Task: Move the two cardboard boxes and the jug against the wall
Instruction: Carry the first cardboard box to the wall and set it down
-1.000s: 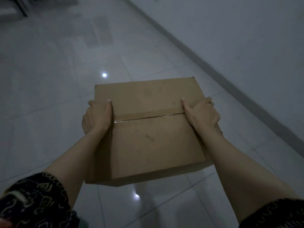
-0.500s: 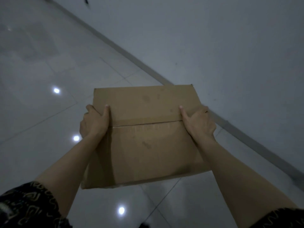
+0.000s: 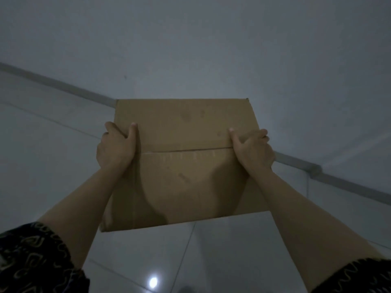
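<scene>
View's swung round to face the wall (image 3: pixel 211 49) now; both hands, left hand (image 3: pixel 116 148) and right hand (image 3: pixel 254 152), grip clamped on 1 cardboard box (image 3: pixel 186 166), nearly there.

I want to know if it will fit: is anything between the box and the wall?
Nothing shows in the head view: only bare floor and the baseboard lie between the cardboard box and the wall.

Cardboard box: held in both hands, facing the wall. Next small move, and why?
Probably lower it to the floor by the baseboard. The cardboard box is off the floor tiles, gripped at its sides by the left hand and right hand, with the wall directly ahead.
</scene>
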The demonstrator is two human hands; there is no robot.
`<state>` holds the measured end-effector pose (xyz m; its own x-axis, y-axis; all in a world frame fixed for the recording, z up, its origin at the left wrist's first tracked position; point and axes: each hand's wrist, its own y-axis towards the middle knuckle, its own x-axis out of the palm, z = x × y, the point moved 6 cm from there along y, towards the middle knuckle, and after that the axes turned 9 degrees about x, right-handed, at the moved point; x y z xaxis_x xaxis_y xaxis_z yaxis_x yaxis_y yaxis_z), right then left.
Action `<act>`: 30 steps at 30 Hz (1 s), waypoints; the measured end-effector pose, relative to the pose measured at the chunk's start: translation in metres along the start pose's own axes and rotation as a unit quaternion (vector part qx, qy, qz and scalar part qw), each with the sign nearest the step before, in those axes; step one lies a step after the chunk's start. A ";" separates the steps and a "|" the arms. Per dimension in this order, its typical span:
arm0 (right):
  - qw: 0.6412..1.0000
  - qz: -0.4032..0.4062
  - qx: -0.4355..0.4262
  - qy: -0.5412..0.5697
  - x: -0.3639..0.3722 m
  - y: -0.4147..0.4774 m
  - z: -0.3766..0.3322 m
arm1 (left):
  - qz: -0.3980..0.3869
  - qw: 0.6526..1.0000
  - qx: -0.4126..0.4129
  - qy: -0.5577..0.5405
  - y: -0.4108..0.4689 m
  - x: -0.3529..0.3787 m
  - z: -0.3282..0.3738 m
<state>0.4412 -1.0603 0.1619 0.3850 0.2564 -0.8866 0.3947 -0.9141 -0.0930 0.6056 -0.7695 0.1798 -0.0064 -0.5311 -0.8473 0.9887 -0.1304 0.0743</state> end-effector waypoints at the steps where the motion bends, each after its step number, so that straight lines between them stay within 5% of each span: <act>1: 1.000 0.003 0.014 -0.003 -0.006 0.015 0.018 | -0.006 1.000 0.011 -0.001 -0.002 0.016 0.019; 12: 0.995 0.015 0.099 -0.017 -0.064 0.165 0.250 | -0.065 0.995 0.071 0.005 -0.083 0.216 0.212; 30: 0.981 0.074 0.180 0.016 0.076 0.304 0.526 | -0.113 0.975 0.192 0.014 -0.149 0.553 0.275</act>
<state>0.1519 -1.4836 -0.1720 0.4432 0.1170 -0.8887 0.0146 -0.9923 -0.1234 0.4133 -1.2738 -0.1552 -0.2078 -0.4304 -0.8784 0.8337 -0.5477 0.0711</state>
